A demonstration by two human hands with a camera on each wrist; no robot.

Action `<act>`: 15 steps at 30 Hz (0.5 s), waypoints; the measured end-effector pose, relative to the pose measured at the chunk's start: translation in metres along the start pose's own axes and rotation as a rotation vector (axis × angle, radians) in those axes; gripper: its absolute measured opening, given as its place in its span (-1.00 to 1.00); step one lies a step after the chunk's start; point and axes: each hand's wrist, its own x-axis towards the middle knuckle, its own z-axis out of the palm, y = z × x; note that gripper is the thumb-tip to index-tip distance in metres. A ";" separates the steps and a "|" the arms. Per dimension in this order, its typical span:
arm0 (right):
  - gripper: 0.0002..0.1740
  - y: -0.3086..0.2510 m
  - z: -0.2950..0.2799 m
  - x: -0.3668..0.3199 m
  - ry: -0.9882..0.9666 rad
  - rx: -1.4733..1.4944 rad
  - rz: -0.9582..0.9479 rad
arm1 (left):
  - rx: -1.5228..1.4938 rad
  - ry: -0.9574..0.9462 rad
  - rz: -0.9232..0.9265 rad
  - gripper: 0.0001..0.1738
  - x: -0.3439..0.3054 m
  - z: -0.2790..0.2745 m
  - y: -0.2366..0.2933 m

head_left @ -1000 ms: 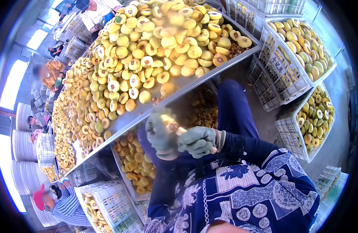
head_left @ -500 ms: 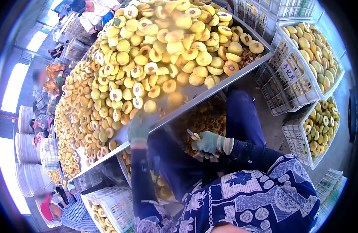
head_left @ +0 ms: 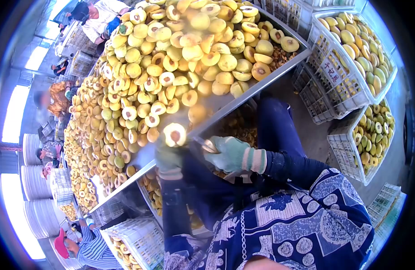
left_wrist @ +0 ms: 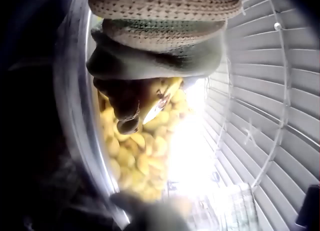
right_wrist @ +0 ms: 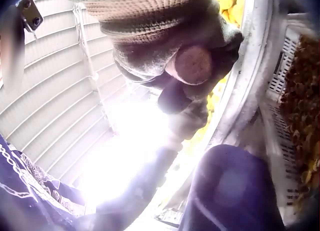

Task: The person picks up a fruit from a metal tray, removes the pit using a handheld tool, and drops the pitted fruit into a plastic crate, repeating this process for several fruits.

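Both hands wear greenish knit gloves with ribbed cuffs. My left hand (head_left: 169,159) holds a yellow peach half (head_left: 174,135) near the table's metal edge, its cut face with the brown pit showing. In the left wrist view the gloved fingers curl around this peach half (left_wrist: 159,105). Close to its right, my right hand (head_left: 232,154) grips a small pitting tool (head_left: 208,145) whose metal end points toward the peach half. The round end of the tool's wooden handle (right_wrist: 195,65) sticks out of the fist in the right wrist view.
A metal-edged table (head_left: 225,109) carries a big heap of halved peaches (head_left: 140,72). Filled white crates (head_left: 338,90) stand at right, another crate (head_left: 135,238) at lower left. Pit scraps (right_wrist: 305,111) lie in a crate below the table. Other people (head_left: 92,249) work along the left.
The hands were together over a peach piece, then the left reached to the table edge by the heap. Now it is back with a peach half, and the right hand has moved toward it.
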 end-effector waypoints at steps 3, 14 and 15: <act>-0.68 -0.015 -0.002 -0.007 0.132 0.019 0.022 | -0.938 -0.106 -0.259 -0.45 -0.019 0.020 0.043; -0.68 -0.029 -0.003 -0.046 0.232 0.034 0.065 | -1.012 0.358 -0.432 -0.64 -0.047 0.056 0.091; -0.68 -0.029 -0.001 -0.047 0.253 0.025 0.045 | -0.978 0.375 -0.475 -0.67 -0.047 0.053 0.095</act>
